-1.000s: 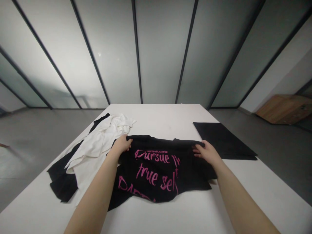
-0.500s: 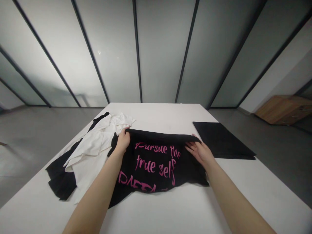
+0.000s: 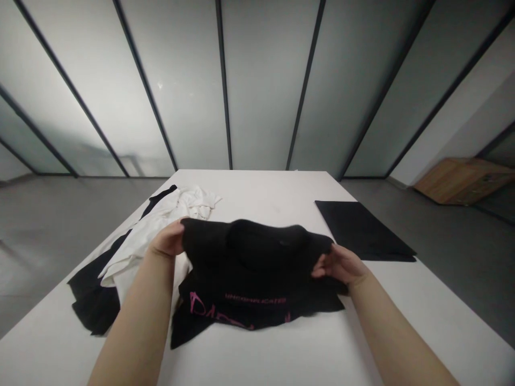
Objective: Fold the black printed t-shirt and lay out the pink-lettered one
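Note:
A black T-shirt (image 3: 249, 268) with pink lettering is stretched between my two hands above the white table, its collar opening at the top edge. The lower part, with the print partly folded out of sight, rests on the table. My left hand (image 3: 169, 237) grips the shirt's upper left corner, with the fingers mostly behind the cloth. At the opposite corner my right hand (image 3: 340, 264) is closed on the fabric, its fingertips curled at the edge. The shirt is slightly blurred.
White and black garments (image 3: 140, 236) lie in a loose heap on the table's left side. A flat, folded black cloth (image 3: 366, 230) lies at the right on the white table (image 3: 257, 193). Frosted glass panels stand behind, and a wooden cabinet (image 3: 462, 179) is at far right.
My hands have moved apart and slightly down, folding the shirt's upper part over so the collar shows. Most of the pink lettering is now covered.

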Demonstrator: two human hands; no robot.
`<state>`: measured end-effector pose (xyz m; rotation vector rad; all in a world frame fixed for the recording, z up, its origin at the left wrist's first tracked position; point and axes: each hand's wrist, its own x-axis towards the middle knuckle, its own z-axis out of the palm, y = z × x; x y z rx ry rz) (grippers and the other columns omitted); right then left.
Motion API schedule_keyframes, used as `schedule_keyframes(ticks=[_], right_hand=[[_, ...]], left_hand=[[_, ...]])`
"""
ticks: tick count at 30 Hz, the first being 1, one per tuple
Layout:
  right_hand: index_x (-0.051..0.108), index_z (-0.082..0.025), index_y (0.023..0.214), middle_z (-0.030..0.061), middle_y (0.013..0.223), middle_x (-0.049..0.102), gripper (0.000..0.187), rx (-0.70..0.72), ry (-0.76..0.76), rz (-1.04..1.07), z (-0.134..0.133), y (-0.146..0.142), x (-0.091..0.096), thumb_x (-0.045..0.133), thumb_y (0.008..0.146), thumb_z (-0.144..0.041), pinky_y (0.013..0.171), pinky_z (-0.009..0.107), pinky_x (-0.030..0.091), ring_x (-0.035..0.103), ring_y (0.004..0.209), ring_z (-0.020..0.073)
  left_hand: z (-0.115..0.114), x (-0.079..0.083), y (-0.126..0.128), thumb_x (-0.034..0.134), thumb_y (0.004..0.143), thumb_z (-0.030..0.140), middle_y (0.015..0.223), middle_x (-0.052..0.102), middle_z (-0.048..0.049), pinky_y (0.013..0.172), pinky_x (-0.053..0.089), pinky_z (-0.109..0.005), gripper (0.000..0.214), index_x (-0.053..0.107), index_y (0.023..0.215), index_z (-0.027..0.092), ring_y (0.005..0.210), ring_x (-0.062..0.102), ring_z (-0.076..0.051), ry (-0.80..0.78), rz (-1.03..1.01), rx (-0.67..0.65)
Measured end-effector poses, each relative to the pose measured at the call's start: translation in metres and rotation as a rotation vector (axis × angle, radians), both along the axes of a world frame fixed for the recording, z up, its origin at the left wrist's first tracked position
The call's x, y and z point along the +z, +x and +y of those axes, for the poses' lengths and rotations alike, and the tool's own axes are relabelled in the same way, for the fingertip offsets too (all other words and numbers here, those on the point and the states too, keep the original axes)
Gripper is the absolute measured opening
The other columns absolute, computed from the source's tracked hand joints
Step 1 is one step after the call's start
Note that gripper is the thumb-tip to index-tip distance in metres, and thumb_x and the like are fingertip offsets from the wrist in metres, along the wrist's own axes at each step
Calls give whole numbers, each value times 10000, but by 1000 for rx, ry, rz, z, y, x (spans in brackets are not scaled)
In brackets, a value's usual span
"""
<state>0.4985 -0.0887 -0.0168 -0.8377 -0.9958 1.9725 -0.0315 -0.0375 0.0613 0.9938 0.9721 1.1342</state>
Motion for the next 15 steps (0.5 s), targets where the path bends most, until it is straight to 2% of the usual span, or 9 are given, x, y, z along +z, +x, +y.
schedule_keyframes(ticks=[2, 4, 6, 7, 9, 11, 13, 14, 15], right_hand=[[719, -268, 1106, 86, 1156, 809, 256, -251, -6, 57, 18, -22, 1, 565, 1018, -453, 1082, 508, 559, 756, 1147, 278], [671, -306, 1227, 70, 1283, 766, 240, -411, -27, 75, 32, -42, 4, 513, 1059, -373, 1139, 440, 532, 716, 1234, 215], [653, -295, 1259, 84, 1268, 762, 241, -464, -50, 42, 36, -52, 7, 520, 1061, -326, 1126, 391, 545, 729, 1206, 194], [658, -284, 1257, 90, 1240, 767, 237, -460, -47, 28, 33, -52, 8, 544, 1050, -315, 1113, 383, 555, 739, 1184, 197], [689, -276, 1194, 87, 1178, 782, 204, -401, -15, 25, 19, -42, 6, 614, 1013, -335, 1078, 407, 578, 754, 1146, 223], [719, -289, 989, 65, 1053, 802, 160, -320, 32, 65, -1, -23, 0, 667, 972, -440, 1010, 457, 610, 774, 1070, 260], [614, -291, 674, 32, 801, 772, 398, -345, 112, 142, -18, -4, -6, 659, 936, -588, 908, 447, 640, 786, 880, 256], [561, -292, 604, 21, 699, 736, 468, -339, 120, 163, -23, 3, -8, 654, 922, -624, 867, 436, 647, 774, 790, 248], [558, -295, 594, 10, 652, 718, 472, -332, 110, 169, -24, 6, -8, 658, 914, -627, 833, 424, 650, 759, 725, 237]], left_hand=[[13, 0, 20, 747, 868, 388, 734, 732, -80, 574, 615, -305, 220, 694, 868, 175, 655, 737, -223, -77, 11, 109], [25, 0, 43, 743, 896, 316, 900, 772, -127, 653, 639, -306, 182, 691, 964, 155, 769, 767, -224, -128, 86, 257], [31, 1, 58, 728, 917, 290, 983, 780, -153, 710, 651, -319, 161, 687, 986, 150, 840, 778, -231, -125, 135, 336], [30, 2, 61, 721, 925, 297, 982, 783, -153, 724, 654, -326, 158, 692, 981, 152, 852, 781, -235, -108, 132, 310], [22, 6, 55, 735, 915, 347, 886, 784, -135, 701, 656, -334, 191, 712, 935, 159, 803, 782, -244, -70, 91, 105], [6, 10, 38, 807, 834, 436, 689, 739, -97, 610, 640, -328, 278, 721, 808, 173, 644, 753, -242, -19, 30, -247], [-9, 12, 19, 898, 682, 520, 485, 623, -53, 527, 607, -323, 413, 655, 604, 195, 458, 666, -218, 95, -85, -613], [-15, 12, 12, 921, 623, 547, 419, 562, -38, 509, 596, -323, 484, 596, 518, 203, 403, 625, -206, 153, -145, -710], [-18, 12, 8, 936, 582, 555, 394, 533, -29, 505, 590, -319, 528, 553, 473, 207, 382, 605, -195, 192, -192, -709]])
